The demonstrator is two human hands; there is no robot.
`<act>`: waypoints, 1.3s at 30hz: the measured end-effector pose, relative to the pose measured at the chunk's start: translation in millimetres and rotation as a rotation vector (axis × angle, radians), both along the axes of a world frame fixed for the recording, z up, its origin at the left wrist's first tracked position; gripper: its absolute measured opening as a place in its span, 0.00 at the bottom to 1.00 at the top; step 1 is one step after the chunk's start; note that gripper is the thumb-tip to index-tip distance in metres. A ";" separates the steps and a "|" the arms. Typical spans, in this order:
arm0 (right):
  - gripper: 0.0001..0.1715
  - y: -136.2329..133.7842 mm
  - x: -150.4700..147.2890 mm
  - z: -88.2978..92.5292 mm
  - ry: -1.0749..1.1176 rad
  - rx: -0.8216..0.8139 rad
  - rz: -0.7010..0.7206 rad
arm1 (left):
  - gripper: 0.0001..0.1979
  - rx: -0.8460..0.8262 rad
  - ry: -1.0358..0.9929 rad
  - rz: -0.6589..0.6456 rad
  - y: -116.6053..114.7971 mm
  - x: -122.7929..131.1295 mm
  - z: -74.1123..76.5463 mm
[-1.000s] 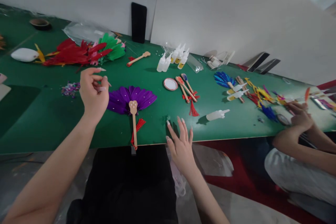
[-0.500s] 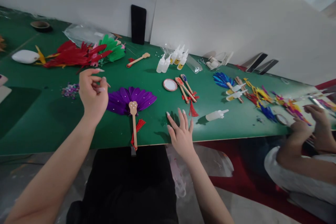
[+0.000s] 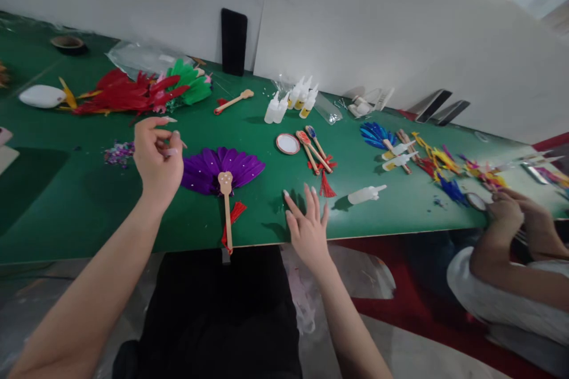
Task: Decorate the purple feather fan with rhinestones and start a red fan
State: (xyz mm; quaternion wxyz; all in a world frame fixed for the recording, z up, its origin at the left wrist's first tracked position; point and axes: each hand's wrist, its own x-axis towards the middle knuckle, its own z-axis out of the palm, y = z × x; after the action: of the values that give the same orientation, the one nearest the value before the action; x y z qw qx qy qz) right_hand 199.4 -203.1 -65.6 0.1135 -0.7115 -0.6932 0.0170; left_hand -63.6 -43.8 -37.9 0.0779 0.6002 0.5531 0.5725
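A purple feather fan (image 3: 244, 170) lies on the green table in front of me. Its pale wooden handle (image 3: 227, 207) points toward me, with a red tassel (image 3: 237, 211) beside it, and small white beads dot both feathers and handle head. Just left of the fan, my left hand (image 3: 156, 157) is raised with curled fingers; whatever they pinch, if anything, is too small to make out. My right hand (image 3: 308, 228) hovers low over or rests on the table, fingers spread, holding nothing. To its right lies a white glue bottle (image 3: 364, 195).
Behind are a small white dish (image 3: 288, 144), painted wooden handles (image 3: 308, 151), several upright glue bottles (image 3: 293, 99) and a phone (image 3: 233, 41) against the wall. Red feathers (image 3: 120, 92) and sequins (image 3: 119, 153) lie left. A co-worker's hands (image 3: 511, 210) work at far right.
My right hand has shifted very slightly to the right. My left hand and the fan stay put. The co-worker's hands at the right have come closer together.
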 end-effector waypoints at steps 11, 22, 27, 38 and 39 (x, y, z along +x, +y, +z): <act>0.26 -10.8 -3.8 1.9 -0.016 -0.001 0.017 | 0.15 0.002 -0.026 0.003 -1.9 1.3 2.8; 0.26 -20.4 -2.3 1.7 -0.066 0.025 -0.022 | 0.15 0.029 -0.037 0.009 -1.3 0.5 5.6; 0.28 -21.9 -7.6 3.0 -0.058 0.003 0.129 | 0.15 0.034 -0.034 0.005 -0.3 -0.4 4.1; 0.27 -3.4 -16.8 -1.3 -0.025 0.037 0.102 | 0.14 0.044 -0.011 0.014 3.6 -3.9 -1.7; 0.26 -2.6 -15.1 -0.9 -0.023 0.032 0.088 | 0.14 0.042 -0.008 0.017 3.7 -3.7 -2.0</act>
State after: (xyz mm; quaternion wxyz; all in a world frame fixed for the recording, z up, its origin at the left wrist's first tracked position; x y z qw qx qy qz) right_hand 184.3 -205.7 -66.4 0.1161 -0.6785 -0.7254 0.0028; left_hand -67.3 -40.1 -39.9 0.0626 0.5947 0.5457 0.5871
